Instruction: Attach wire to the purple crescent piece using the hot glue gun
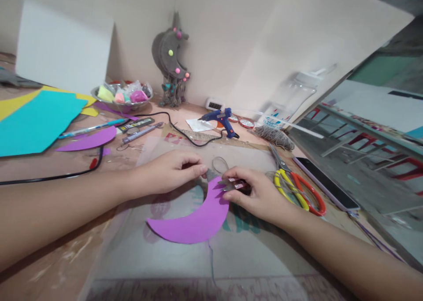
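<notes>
A purple paper crescent moon (194, 219) lies on the clear plastic sheet in front of me, its upper tip between my hands. Grey yarn (210, 174) wraps that tip, and a loop of it stands up behind. My left hand (178, 171) is closed in a pinch at the yarn by the tip. In my right hand (254, 191) are small thread snips (234, 186), their blades pointing left over the crescent's upper part. A loose strand of yarn (211, 261) trails below the crescent.
Right of my hand lie scissors (294, 186) and a phone (325, 182). Behind are a blue glue gun (220, 118) with black cord, a yarn skein (275, 137), a clear bottle (294, 94), and a finished grey moon (170, 56). Left are turquoise foam sheets (36, 120) and a bowl (122, 99).
</notes>
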Motion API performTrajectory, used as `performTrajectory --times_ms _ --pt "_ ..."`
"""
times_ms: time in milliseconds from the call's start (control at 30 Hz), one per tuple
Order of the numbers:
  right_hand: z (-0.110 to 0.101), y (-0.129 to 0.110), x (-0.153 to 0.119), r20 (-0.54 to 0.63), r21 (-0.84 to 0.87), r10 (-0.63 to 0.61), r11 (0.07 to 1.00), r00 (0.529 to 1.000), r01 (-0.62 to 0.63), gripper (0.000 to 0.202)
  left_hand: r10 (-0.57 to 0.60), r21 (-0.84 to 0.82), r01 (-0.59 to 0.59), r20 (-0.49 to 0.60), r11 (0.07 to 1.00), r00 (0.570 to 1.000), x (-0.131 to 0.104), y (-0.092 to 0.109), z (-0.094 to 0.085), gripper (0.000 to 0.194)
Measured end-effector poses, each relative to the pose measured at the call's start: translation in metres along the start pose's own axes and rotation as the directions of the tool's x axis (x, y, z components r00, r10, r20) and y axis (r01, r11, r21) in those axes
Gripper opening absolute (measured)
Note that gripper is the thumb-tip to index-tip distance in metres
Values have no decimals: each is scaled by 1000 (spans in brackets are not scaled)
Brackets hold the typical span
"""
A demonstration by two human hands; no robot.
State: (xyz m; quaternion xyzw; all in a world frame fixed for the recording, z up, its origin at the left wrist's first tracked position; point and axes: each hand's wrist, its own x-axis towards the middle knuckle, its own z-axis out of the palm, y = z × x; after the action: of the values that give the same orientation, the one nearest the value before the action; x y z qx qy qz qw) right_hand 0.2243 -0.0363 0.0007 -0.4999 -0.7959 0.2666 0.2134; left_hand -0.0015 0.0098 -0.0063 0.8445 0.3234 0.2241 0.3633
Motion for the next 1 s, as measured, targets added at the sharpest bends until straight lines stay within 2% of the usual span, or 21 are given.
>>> performTrajectory --times_ms 67,233,433,667,800,1000 --pt "1 -3 1 32 83 44 995 999 -47 13 -2 8 2 -1 1000 1000 0 0 0 29" --pt "2 -8 0 39 168 102 980 994 -107 14 -13 -25 13 4 1000 1000 1 1 0 27" --pt "3 -7 0 38 155 100 982 994 -105 10 -32 -70 34 22 997 999 1 3 1 20" --pt "3 -7 -1 40 139 99 985 994 -103 13 10 -65 -9 18 998 1000 1 0 1 20" --pt "3 -8 0 38 140 84 986 996 -89 13 -21 -65 22 17 998 1000 0 2 0 23" --pt "4 -6 1 42 124 72 989 997 -76 12 -56 -113 60 37 992 998 1 2 -1 18"
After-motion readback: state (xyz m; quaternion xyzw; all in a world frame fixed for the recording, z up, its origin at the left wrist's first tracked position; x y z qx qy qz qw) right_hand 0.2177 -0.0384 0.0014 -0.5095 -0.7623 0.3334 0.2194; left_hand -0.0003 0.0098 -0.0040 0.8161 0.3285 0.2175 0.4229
